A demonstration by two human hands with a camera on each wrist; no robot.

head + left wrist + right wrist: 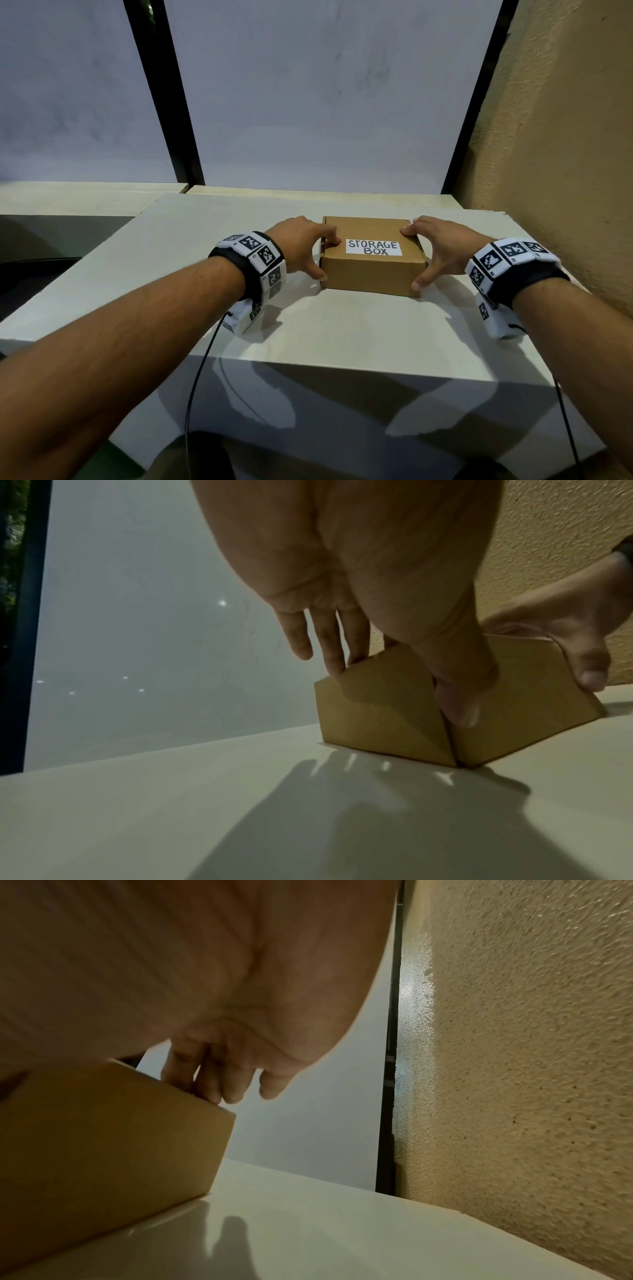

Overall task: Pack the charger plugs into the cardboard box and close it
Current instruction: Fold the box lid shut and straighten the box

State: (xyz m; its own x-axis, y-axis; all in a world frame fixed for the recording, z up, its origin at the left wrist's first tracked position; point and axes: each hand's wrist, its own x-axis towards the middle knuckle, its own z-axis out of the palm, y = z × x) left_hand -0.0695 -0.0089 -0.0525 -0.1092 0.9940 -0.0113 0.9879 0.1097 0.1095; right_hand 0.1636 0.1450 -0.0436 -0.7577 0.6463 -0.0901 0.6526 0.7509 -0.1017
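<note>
The cardboard box [371, 270] sits closed on the white table [308, 329], towards the far right part of the top, with its lid flat and a white label [373, 247] reading "STORAGE BOX" on it. Both hands clamp the box from opposite sides. The left hand [301, 245] has its fingers curled over the left edge of the lid and its thumb pressed low against the front left corner; the left wrist view shows the thumb lying down the box's corner edge and the fingertips [334, 666] touching the top edge of the side wall. The right hand [436, 245] mirrors it, fingers on the far right corner of the lid and thumb pressed against the front right corner near the table; in the right wrist view its fingertips [209, 1091] rest on the upper edge of the box [103, 1137]. No charger plugs are visible in any view. Each wrist carries a black band with white blocks printed with black square markers [265, 255], and a thin black cable [202, 370] hangs from the left wrist over the table's front edge. Behind the table stand pale panels [308, 96] divided by 2 black bars, and a rough tan wall [561, 137] rises just beside the table on the right.
</note>
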